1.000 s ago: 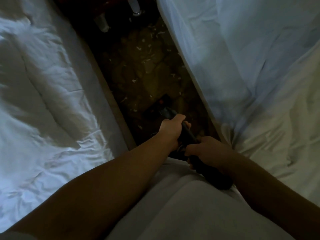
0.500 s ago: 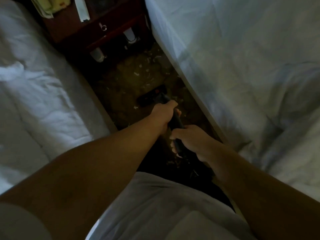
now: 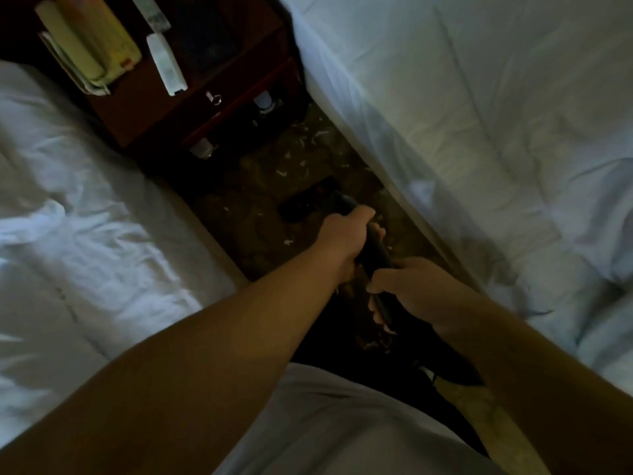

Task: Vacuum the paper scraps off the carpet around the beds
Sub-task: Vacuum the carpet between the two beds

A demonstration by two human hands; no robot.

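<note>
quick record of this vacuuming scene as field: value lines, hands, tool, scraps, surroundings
left hand: grips the vacuum wand, farther toward the floor
right hand: grips the wand nearer the body
vacuum head: on the carpet, between the left bed and the right bed
paper scraps: scattered ahead of the head, up to the nightstand; a few beside the wand
nightstand top: phone, white remote
light: dim
</note>
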